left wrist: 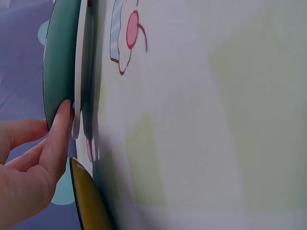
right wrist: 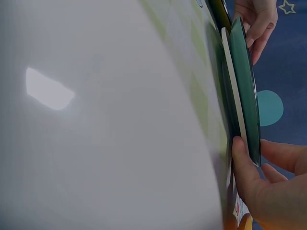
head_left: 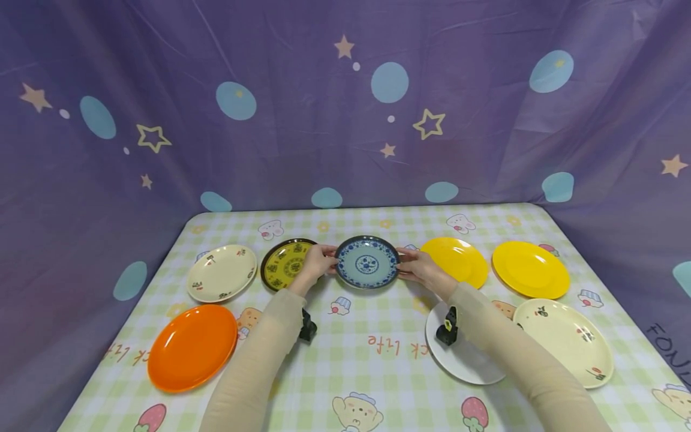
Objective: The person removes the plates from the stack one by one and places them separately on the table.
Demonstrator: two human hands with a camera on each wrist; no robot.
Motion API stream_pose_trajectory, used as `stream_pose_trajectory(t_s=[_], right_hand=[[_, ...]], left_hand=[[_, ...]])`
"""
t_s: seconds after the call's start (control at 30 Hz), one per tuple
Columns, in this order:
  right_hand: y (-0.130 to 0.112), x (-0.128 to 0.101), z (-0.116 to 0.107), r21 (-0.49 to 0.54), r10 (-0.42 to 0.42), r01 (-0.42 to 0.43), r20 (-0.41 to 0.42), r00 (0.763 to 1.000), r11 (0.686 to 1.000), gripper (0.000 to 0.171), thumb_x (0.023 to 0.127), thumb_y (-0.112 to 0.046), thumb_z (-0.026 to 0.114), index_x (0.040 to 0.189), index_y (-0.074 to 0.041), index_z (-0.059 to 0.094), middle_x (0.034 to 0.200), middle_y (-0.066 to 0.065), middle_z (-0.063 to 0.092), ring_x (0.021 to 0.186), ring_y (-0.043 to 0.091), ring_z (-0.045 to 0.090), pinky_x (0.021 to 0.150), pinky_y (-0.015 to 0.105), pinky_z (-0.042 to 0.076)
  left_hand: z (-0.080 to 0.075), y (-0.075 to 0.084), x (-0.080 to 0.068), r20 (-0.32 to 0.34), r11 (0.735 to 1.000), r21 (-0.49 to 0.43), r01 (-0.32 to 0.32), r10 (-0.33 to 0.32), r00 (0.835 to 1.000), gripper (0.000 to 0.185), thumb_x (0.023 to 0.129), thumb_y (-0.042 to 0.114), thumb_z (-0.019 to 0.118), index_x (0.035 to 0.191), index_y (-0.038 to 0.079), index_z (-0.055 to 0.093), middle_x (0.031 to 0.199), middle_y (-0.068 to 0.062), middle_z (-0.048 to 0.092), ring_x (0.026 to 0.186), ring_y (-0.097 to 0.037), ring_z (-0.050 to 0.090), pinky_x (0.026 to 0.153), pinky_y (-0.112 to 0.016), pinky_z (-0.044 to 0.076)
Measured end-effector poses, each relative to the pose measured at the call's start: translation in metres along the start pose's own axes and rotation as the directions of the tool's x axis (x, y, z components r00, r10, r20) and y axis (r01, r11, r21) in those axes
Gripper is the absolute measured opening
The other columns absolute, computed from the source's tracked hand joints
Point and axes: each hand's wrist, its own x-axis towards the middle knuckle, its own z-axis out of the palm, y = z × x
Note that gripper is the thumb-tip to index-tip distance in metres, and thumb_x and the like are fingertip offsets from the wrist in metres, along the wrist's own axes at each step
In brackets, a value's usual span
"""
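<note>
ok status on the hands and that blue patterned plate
Left hand and right hand both grip the blue patterned plate by opposite rims. Plate just off the tablecloth. Yellow-black plate close on its left.

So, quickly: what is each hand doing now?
Left hand: holding the blue plate by its left edge.
Right hand: holding the same plate's right edge.

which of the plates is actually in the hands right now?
The blue patterned plate at centre back. The left hand and right hand grip its opposite rims; every other plate lies untouched on the table.
</note>
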Motion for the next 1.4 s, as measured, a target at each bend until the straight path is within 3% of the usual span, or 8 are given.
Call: stream_pose_trajectory(t_s=[0.23, 0.53, 0.8, 1.1, 1.4], right_hand=[[0.0, -0.001, 0.001, 0.014, 0.004, -0.004, -0.005, 1.0, 1.0, 0.056, 0.085, 0.011, 0.046, 0.137, -0.003, 0.03, 0.134, 0.026, 0.032, 0.08, 0.017, 0.056, 0.087, 0.037, 0.048], [0.0, 0.0, 0.002, 0.006, 0.016, -0.015, -0.016, 1.0, 1.0, 0.054, 0.084, 0.011, 0.047, 0.135, -0.001, 0.033, 0.138, 0.022, 0.03, 0.084, 0.017, 0.056, 0.089, 0.037, 0.046], [0.003, 0.003, 0.001, -0.006, 0.001, -0.001, -0.018, 1.0, 1.0, 0.052, 0.084, 0.013, 0.045, 0.133, 0.003, 0.033, 0.139, 0.021, 0.028, 0.076, 0.011, 0.055, 0.088, 0.036, 0.047], [0.005, 0.004, 0.002, -0.004, -0.011, 0.011, -0.031, 0.999, 1.0, 0.05, 0.084, 0.013, 0.046, 0.132, 0.005, 0.035, 0.138, 0.022, 0.031, 0.072, 0.01, 0.055, 0.084, 0.034, 0.049], [0.005, 0.003, 0.002, 0.001, -0.008, 0.008, -0.035, 0.999, 1.0, 0.051, 0.084, 0.013, 0.047, 0.132, 0.004, 0.035, 0.137, 0.023, 0.031, 0.074, 0.011, 0.055, 0.085, 0.035, 0.049]], left_hand=[[-0.002, -0.002, -0.001, -0.004, 0.999, -0.039, 0.016, -0.016, 1.0, 0.032, 0.079, -0.009, 0.055, 0.111, -0.003, 0.058, 0.095, -0.017, 0.058, 0.057, -0.013, 0.057, 0.058, -0.028, 0.055], [-0.01, -0.001, -0.004, 0.008, 0.999, -0.043, -0.015, 0.016, 1.0, 0.032, 0.08, -0.008, 0.054, 0.112, -0.005, 0.057, 0.094, -0.018, 0.056, 0.057, -0.013, 0.057, 0.053, -0.025, 0.054], [-0.016, -0.002, -0.008, 0.015, 0.998, -0.062, 0.016, -0.015, 1.0, 0.034, 0.08, -0.009, 0.055, 0.113, -0.003, 0.057, 0.097, -0.019, 0.057, 0.054, -0.012, 0.056, 0.054, -0.028, 0.055], [-0.023, -0.007, -0.011, 0.048, 0.997, -0.078, 0.011, -0.007, 0.999, 0.034, 0.081, -0.007, 0.054, 0.115, -0.002, 0.056, 0.102, -0.02, 0.056, 0.06, -0.013, 0.057, 0.054, -0.024, 0.054], [-0.032, -0.006, -0.017, 0.108, 0.996, -0.084, 0.018, -0.009, 0.994, 0.037, 0.08, -0.008, 0.055, 0.116, -0.003, 0.055, 0.108, -0.021, 0.056, 0.054, -0.012, 0.056, 0.054, -0.026, 0.054]])
